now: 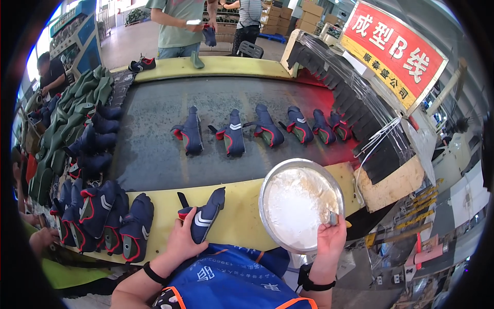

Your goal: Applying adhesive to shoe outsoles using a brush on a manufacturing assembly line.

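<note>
My left hand (184,238) is wrapped round a navy shoe upper (206,213) with white chevrons, its toe pointing up and right and a dark strap sticking out. It is held over the yellow ledge in front of my blue apron (226,283). My right hand (332,238) is at the right rim of a round metal bowl (263,206). White powder (293,206) lies inside the bowl. Between those fingers is a small tool (333,219) with a grey metallic part and a yellowish end; its exact kind is unclear.
Several navy and red shoe uppers (234,134) lie in a row across the dark conveyor belt (154,113). More uppers (138,226) crowd the ledge at left, near green shoe lasts (77,108). A black-flapped tunnel (355,87) borders the right. Across the belt a person (177,31) holds an upper.
</note>
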{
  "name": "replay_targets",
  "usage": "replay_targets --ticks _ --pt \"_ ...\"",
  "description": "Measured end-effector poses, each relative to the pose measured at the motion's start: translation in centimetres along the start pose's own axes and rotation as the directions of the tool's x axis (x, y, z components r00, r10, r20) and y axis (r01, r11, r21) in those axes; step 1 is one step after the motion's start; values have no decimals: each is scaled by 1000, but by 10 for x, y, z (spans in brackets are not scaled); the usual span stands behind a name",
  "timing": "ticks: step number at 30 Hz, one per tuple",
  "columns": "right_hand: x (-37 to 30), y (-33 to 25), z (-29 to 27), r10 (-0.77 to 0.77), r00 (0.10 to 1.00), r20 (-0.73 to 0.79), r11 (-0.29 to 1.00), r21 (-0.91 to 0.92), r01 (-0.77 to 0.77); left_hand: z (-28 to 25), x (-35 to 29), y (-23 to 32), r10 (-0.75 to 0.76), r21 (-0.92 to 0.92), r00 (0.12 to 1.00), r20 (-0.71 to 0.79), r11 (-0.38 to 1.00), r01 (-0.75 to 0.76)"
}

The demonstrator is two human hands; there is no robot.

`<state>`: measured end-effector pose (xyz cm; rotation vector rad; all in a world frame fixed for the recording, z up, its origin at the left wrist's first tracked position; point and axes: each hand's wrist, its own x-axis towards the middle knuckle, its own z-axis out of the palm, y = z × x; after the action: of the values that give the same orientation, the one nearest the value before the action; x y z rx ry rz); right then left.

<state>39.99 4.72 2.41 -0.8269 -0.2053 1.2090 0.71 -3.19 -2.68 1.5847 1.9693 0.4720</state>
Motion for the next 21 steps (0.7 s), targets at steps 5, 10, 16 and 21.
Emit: replay_targets --ticks 5,10,16,21 --pt "-3 0 4 96 995 40 995 15 -96 -5 6 -2 -27 -50 998 51 998 30" --pt "0 -4 11 52 996 70 997 -52 -49 -4 6 0 -22 -57 999 30 998 23" --pt "-7 2 24 -88 989 118 967 -229 113 -1 7 -1 -7 -46 1000 11 999 8" --pt "-11 4 28 -65 988 137 962 -256 99 1 8 -2 10 -53 1000 -16 999 -11"
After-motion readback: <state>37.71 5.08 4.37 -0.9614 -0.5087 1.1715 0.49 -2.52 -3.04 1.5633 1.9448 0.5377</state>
